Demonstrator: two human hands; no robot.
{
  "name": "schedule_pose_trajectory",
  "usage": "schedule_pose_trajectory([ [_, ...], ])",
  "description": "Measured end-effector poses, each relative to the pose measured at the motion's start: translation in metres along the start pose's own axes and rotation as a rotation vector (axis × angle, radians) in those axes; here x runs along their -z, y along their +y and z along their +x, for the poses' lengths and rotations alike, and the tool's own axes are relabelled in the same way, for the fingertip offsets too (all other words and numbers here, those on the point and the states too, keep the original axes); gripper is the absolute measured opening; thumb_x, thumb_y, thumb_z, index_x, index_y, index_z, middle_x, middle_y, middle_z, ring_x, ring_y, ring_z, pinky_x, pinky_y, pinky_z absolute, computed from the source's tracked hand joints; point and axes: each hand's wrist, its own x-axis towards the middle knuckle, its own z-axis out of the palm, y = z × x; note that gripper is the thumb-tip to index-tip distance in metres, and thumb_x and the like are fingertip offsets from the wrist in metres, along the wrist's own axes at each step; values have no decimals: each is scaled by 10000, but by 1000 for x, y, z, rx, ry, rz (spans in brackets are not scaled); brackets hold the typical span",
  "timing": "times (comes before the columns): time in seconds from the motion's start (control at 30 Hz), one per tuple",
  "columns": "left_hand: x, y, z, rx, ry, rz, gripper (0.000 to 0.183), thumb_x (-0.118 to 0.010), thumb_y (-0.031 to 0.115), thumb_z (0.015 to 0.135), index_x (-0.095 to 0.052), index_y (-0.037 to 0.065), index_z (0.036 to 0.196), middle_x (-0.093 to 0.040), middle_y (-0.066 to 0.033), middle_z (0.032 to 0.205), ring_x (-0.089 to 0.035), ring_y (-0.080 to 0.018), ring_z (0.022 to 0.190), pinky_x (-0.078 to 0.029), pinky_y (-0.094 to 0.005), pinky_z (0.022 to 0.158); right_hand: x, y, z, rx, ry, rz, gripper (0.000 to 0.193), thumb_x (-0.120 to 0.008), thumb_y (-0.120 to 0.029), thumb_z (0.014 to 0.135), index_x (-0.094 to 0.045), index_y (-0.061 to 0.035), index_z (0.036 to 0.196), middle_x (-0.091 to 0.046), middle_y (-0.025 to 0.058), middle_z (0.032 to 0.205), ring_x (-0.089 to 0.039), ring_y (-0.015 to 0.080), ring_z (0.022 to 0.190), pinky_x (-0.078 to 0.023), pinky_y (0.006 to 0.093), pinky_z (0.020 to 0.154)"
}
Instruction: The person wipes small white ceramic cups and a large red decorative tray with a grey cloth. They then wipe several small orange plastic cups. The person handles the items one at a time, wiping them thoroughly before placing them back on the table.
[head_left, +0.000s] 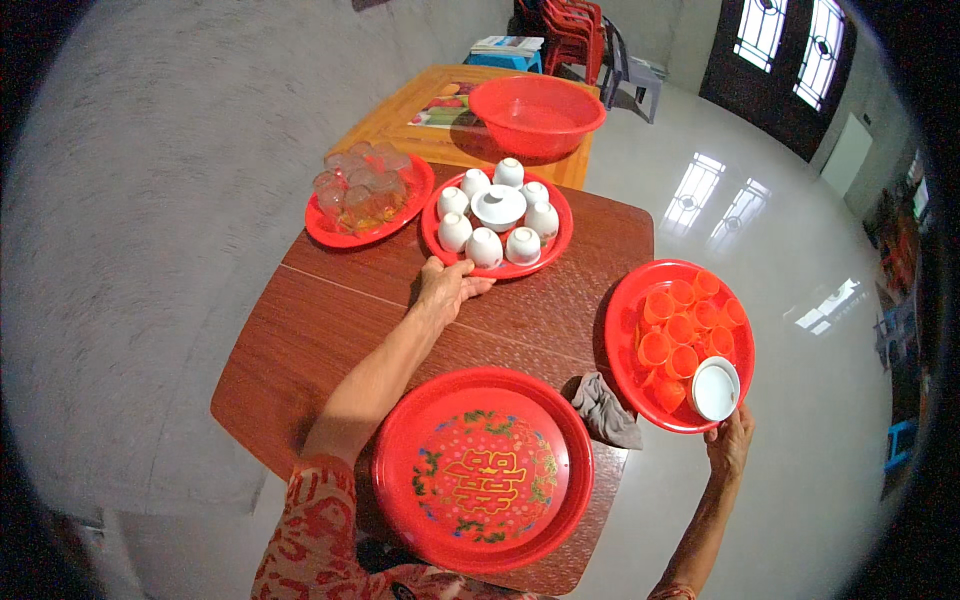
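At the near rim of a round red tray [562, 243], my left hand [447, 290] is closed with thumb on top and fingers along the edge. Several white cups [455, 231] stand upside down on that tray, around a white lidded bowl [499, 207]. My right hand [733, 440] grips the near right rim of another red tray [622, 325], which sits at or past the table's right edge. It carries several orange plastic cups [655, 348] and a white bowl [715, 388]. A larger red tray [405, 440] with a gold and floral pattern lies nearest me.
A red plate [322, 226] of clear glasses [362, 184] is at the far left of the brown table [300, 330]. A grey cloth [604, 408] lies by the right edge. Beyond, a red basin [538, 115] rests on an orange-brown table [385, 110]. Stacked chairs [577, 38] stand farther back.
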Motion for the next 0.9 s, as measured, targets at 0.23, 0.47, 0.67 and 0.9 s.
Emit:
schedule_pose_trajectory([
  [0.23, 5, -12, 18, -38, 12, -47, 448, -568, 99, 891, -274, -71, 1183, -513, -275, 1060, -656, -348, 758, -579, -385, 561, 8, 12, -23, -2, 0, -20, 182, -493, -191, 938, -543, -17, 948, -543, -5, 616, -450, 55, 414, -328, 185, 350],
  [0.47, 31, 18, -35, -65, 14, 283, 433, -558, 339, 899, -415, -24, 1087, -597, -159, 884, -635, -219, 718, -530, -299, 508, 12, -13, -43, 7, -31, 50, 181, -486, -174, 945, -547, -4, 961, -544, -1, 605, -465, 58, 410, -359, 190, 343],
  [0.67, 78, 51, -209, -368, 42, 1032, 365, -629, 348, 838, -526, 14, 945, -572, -98, 730, -555, -210, 654, -463, -350, 645, 33, -51, -73, 4, 49, 46, 210, -497, -196, 945, -554, 4, 973, -551, -10, 624, -463, 45, 409, -356, 175, 333],
  [0.9, 80, 49, -356, -136, 14, 1149, 349, -677, 302, 796, -544, 10, 933, -626, -157, 799, -626, -273, 753, -466, -389, 668, 54, -105, -127, -14, -51, 14, 230, -537, -212, 927, -552, 8, 991, -568, -3, 681, -434, 29, 417, -337, 168, 342],
])
